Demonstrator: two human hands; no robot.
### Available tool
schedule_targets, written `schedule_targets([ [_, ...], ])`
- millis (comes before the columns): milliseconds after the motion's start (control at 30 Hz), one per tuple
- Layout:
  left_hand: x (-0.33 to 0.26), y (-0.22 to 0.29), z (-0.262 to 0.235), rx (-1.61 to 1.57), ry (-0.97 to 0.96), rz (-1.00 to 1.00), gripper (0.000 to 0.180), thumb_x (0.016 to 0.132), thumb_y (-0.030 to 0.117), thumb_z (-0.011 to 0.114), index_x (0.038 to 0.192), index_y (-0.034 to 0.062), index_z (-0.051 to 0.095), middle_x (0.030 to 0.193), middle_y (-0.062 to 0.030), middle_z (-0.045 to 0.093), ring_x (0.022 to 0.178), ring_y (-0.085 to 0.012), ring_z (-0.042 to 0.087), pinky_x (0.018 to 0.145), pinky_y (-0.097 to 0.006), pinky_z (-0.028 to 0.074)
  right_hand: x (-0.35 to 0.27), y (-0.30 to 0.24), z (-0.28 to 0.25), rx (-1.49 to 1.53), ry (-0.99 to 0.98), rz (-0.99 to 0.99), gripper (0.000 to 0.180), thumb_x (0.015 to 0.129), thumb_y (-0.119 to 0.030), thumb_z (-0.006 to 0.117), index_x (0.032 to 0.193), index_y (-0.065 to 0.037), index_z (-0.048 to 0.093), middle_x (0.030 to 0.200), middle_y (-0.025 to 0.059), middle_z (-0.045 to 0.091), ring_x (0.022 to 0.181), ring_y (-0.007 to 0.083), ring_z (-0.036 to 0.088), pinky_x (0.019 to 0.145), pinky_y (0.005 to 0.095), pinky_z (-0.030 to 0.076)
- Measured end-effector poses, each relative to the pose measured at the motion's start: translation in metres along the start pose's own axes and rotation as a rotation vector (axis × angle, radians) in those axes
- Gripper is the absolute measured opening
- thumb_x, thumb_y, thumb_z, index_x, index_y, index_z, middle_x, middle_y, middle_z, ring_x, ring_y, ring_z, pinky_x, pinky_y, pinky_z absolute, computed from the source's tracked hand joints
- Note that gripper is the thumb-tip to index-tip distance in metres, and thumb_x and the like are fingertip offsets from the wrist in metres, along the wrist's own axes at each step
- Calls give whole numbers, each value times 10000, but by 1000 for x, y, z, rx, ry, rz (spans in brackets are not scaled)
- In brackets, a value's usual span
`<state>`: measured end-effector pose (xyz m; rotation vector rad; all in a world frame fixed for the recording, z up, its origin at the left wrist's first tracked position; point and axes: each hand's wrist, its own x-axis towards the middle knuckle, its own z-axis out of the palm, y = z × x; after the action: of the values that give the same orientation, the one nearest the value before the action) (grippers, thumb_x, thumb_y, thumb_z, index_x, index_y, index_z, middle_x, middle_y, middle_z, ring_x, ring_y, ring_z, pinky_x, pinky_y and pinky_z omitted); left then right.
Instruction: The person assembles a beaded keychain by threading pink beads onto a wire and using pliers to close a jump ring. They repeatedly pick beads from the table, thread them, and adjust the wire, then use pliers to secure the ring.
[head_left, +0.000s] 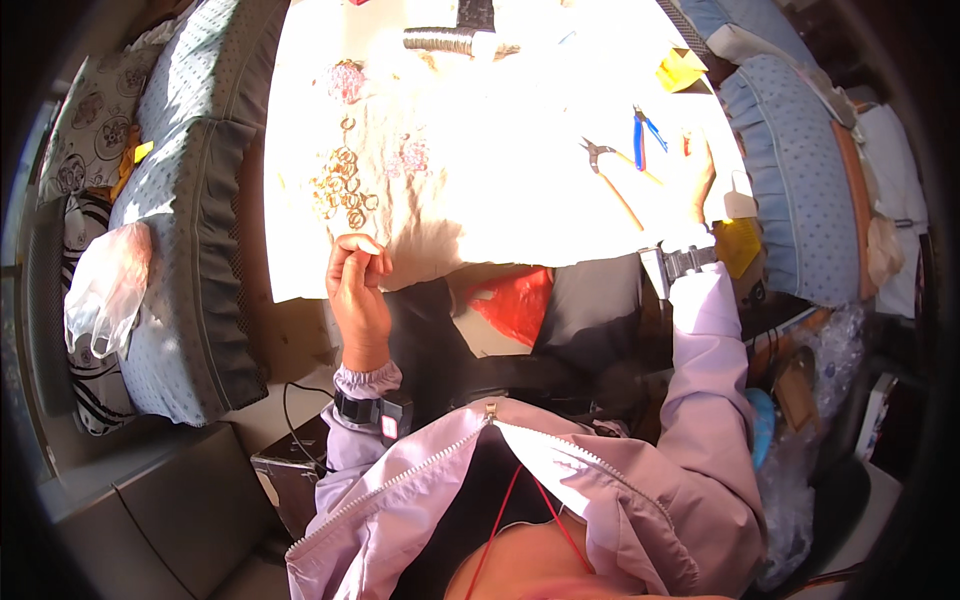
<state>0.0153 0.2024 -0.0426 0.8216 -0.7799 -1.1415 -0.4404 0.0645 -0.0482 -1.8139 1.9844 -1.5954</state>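
Observation:
At the near edge of the white-covered table, my left hand (358,290) is closed, thumb and fingers drawn together. Whatever it may hold is too small to see. Just beyond it lies a pile of gold-coloured rings (343,185), with pinkish beads (408,155) to its right. Bright glare washes out my right hand (695,170) on the table's right side, so its fingers are unclear. Left of that hand are blue-handled pliers (641,138) and a second pair of pliers (598,153) with dark jaws.
A pink beaded clump (346,82) and a wire-wrapped rod (440,40) lie farther back. Yellow paper (681,70) sits at the far right. Cushioned seats (180,230) flank the table. A red bag (515,303) shows between my legs, and a clear plastic bag (108,285) rests at left.

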Motion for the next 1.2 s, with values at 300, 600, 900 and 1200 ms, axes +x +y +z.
schedule_targets([
  [300,34,-8,18,192,-180,-105,211,1094,-5,522,1077,32,729,963,-31,695,830,-86,590,779,-249,476,8,-141,-17,49,-345,-303,194,1038,-113,688,1204,-14,684,1117,112,706,970,214,668,878,338,555],
  [600,102,-2,65,509,-365,-103,186,1059,-61,576,1155,-14,728,1128,-69,767,962,-117,674,877,-277,552,27,-160,45,143,-332,-311,165,1021,-49,625,1161,-13,705,1128,160,737,1018,345,729,905,399,581],
  [900,175,-24,108,1081,-483,300,305,927,16,749,1230,10,778,1110,-135,737,817,-217,676,805,-350,573,18,-69,-51,39,-267,138,160,1048,28,629,1184,8,712,1125,95,721,983,177,714,868,316,565],
  [1200,192,-55,121,1181,-568,407,129,904,19,688,1029,-10,701,1055,-207,691,976,-426,696,871,-475,562,30,-135,-28,2,-443,-316,177,994,43,688,1151,-17,744,1136,121,695,993,276,727,851,338,570],
])
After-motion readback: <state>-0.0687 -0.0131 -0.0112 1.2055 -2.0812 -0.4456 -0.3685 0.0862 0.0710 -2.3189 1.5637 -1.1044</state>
